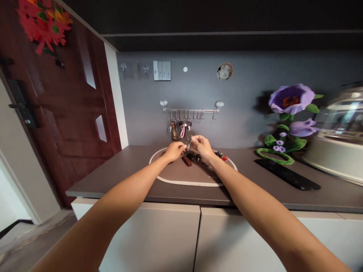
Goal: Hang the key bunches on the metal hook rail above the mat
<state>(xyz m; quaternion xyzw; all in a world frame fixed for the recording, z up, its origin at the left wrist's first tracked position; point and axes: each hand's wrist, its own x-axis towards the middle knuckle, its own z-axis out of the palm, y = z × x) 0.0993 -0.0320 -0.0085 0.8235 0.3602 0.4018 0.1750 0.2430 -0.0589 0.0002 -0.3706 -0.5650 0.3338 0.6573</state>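
Note:
Over the brown oval mat (181, 177), my two hands meet at a metal key ring (190, 138). The thumb and fingers of my right hand (202, 146) pinch the ring at its right side. From the left, my left hand (174, 151) closes its fingertips on a small piece hanging below the ring, seemingly a key; its shape is hard to make out. Just under the hands a brown wooden-looking bar (186, 161) lies on the mat. Dark key items and a red piece (224, 157) lie partly hidden behind my right hand.
A clear hook rail (191, 110) on the wall carries several key bunches, one with a pink strap (183, 130). To the right are purple flowers (292, 100), a long black case (287, 174) and a white appliance (337, 151). A red-brown door (70, 113) stands left.

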